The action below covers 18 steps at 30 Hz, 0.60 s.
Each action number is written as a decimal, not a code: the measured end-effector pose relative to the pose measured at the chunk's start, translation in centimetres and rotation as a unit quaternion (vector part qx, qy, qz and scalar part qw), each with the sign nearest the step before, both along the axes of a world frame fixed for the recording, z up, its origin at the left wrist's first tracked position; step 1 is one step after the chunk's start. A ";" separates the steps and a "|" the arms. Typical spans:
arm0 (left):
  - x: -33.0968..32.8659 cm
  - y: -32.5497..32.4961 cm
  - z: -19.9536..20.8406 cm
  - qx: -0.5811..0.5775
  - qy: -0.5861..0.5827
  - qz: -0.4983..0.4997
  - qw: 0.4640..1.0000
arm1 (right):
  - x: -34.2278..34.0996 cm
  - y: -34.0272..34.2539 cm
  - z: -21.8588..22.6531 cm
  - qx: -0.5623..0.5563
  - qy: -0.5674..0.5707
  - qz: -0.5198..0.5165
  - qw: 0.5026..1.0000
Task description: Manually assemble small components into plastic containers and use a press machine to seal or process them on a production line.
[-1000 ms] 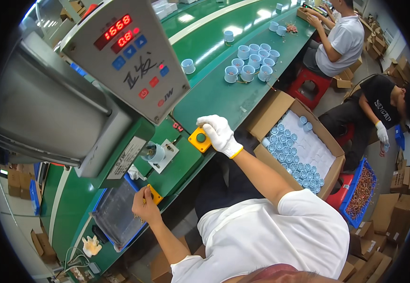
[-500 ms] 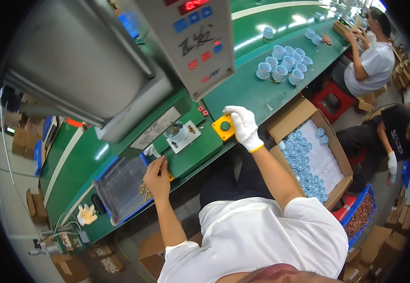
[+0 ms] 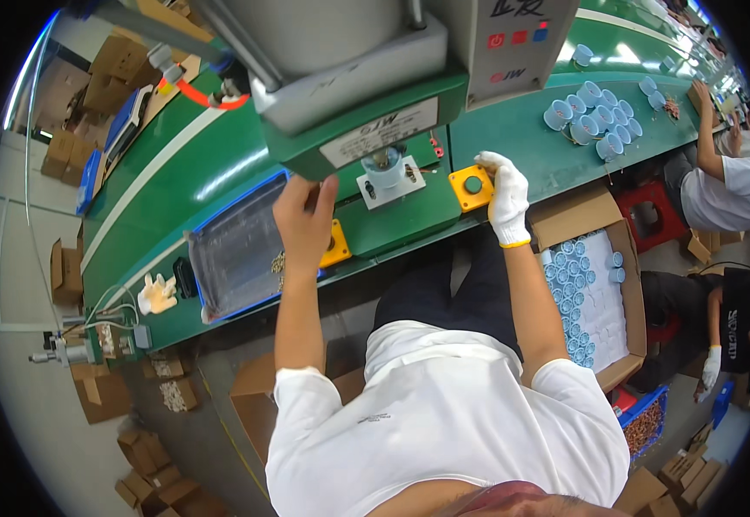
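Note:
My bare left hand (image 3: 304,222) is raised at the lower left of a green press (image 3: 366,129). Its thumb stands apart from its bent fingers; nothing shows in them, though some fingertips are hidden. Beside it sits a yellow button box (image 3: 336,245). My right hand (image 3: 508,203), in a white knitted glove, curls its fingers around the right edge of another yellow button box (image 3: 461,202) with a dark green button (image 3: 473,184). Between the hands, a clear light-blue cup (image 3: 384,170) stands on a white plate (image 3: 378,196) beneath the press head, which partly covers it.
A blue-rimmed tray (image 3: 220,241) with small brass-coloured parts lies left. Several blue cups (image 3: 599,119) stand on the green bench at right. An open carton (image 3: 634,302) of blue cups is by my right arm. Co-workers sit at right; a loose glove (image 3: 158,294) lies far left.
My view has shifted, so the press and bench sit differently in the picture. My left hand has risen from beside the left button box toward the press. My right hand stays at its box.

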<state>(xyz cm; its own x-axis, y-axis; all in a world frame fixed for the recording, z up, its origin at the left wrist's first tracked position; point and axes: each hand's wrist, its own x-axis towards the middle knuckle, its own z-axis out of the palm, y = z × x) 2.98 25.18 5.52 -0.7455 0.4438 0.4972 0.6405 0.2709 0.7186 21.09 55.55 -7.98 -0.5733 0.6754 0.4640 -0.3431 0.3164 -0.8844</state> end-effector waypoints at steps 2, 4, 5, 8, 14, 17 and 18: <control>-0.5 1.6 3.1 -0.031 -0.033 0.000 0.999 | 0.2 -0.2 0.6 -0.013 0.005 0.002 1.000; -0.9 3.7 5.3 0.020 -0.046 -0.131 0.990 | 0.2 -0.3 0.5 -0.013 0.008 0.004 1.000; -1.3 4.1 5.6 0.019 -0.043 -0.130 0.990 | 0.1 -0.4 0.5 -0.014 0.010 0.008 1.000; -2.0 5.7 6.2 -0.123 -0.032 -0.129 0.984 | 0.3 -0.2 0.2 -0.010 0.001 0.007 1.000; -2.1 7.3 7.1 -0.303 -0.121 -0.123 0.937 | 0.0 -0.4 0.4 -0.016 0.011 -0.005 1.000; -2.4 6.6 6.7 -0.280 -0.102 -0.146 0.943 | 0.1 -0.8 1.6 0.095 0.014 -0.046 0.994; -1.8 6.0 6.4 -0.282 -0.105 -0.144 0.943 | 0.4 -0.9 2.4 0.211 0.016 -0.094 0.973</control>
<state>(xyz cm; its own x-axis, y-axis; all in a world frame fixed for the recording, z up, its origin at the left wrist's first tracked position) 1.15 31.16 11.89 -0.6094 0.7925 -0.0226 0.6059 0.4839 0.6315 21.52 54.66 -5.62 -0.4395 0.5122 0.7379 -0.2690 0.7087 -0.6522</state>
